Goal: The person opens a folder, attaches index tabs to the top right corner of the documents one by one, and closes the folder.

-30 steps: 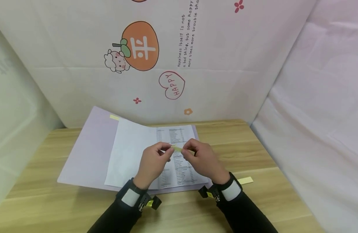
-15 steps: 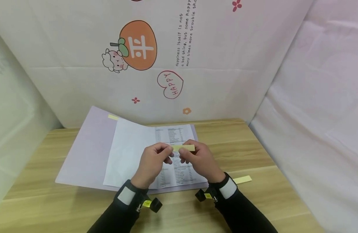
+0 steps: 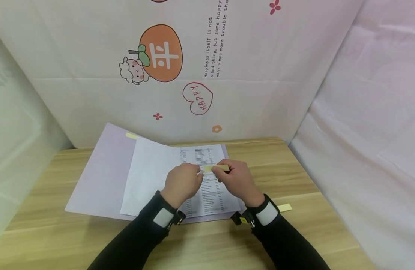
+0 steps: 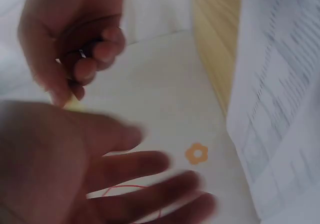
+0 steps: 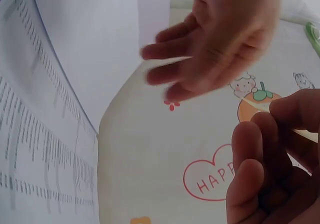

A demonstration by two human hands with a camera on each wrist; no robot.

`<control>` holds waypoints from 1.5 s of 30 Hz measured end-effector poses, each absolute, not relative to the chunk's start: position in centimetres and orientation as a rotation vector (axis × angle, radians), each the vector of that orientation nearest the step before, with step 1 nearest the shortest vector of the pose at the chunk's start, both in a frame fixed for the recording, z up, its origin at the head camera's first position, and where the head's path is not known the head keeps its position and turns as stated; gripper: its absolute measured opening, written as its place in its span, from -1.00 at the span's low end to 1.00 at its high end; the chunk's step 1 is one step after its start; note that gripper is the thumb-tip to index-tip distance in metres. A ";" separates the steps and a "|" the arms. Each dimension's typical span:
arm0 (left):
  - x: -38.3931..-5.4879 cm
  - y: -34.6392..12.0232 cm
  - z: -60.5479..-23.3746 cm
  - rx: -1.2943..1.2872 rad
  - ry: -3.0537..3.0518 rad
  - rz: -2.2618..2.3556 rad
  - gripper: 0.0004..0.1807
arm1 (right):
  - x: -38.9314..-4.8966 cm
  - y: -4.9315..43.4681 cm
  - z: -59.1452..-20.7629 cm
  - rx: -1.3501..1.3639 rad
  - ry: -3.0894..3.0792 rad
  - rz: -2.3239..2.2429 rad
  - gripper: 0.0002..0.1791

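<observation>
Wood-grain desk [image 3: 278, 243] bearing an open lilac folder [image 3: 96, 183]: above the folder's printed page [image 3: 211, 198], the right grip [image 3: 239, 180] pinches a yellow paper strip [image 3: 208, 168]; left grip [image 3: 182, 183] released, fingers extended, above the folder.

Black sleeves [image 3: 288, 240], dark wristbands [image 3: 266, 215] (white-patched)

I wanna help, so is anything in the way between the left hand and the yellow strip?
Nothing visible is. The left hand is open near the end of the yellow strip, with only printed paper showing behind the gap. The right hand pinches the strip.
</observation>
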State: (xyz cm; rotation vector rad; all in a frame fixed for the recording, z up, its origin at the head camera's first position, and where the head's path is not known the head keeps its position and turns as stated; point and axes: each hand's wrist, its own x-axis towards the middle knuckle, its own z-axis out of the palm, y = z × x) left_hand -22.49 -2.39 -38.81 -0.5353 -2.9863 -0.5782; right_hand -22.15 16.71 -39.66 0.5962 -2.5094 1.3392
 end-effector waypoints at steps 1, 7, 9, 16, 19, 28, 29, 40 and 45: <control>-22.6 -2.2 -38.8 -0.570 -3.042 -0.470 -0.80 | -22.2 16.9 -39.5 0.568 -2.526 1.321 -0.80; -24.1 -1.6 -40.7 -0.803 -3.203 0.089 -0.50 | -23.4 18.4 -39.0 0.469 -2.650 1.210 -0.75; -24.7 -1.5 -41.5 -0.798 -3.238 0.198 -0.34 | -24.2 19.0 -39.1 0.440 -2.687 1.192 -0.72; -26.0 -1.8 -43.5 -0.716 -3.390 0.328 -0.01 | -27.4 20.8 -40.1 0.262 -2.813 1.309 -0.71; -26.1 -2.0 -44.0 -0.712 -3.435 0.267 0.02 | -28.8 20.9 -40.7 0.156 -2.849 1.390 -0.67; -26.7 -2.0 -44.6 -0.692 -3.490 0.183 0.05 | -33.7 19.8 -42.9 -0.086 -2.811 1.642 -0.63; -26.7 -2.0 -44.6 -0.691 -3.493 0.178 0.05 | -34.2 19.6 -43.0 -0.116 -2.805 1.663 -0.63; -25.9 -2.1 -44.0 -0.709 -3.481 0.191 0.05 | -40.3 19.8 -46.4 -0.278 -2.835 1.644 -0.66; -25.6 -2.4 -43.8 -0.683 -3.482 0.177 0.05 | -41.7 19.7 -47.3 -0.355 -2.795 1.707 -0.72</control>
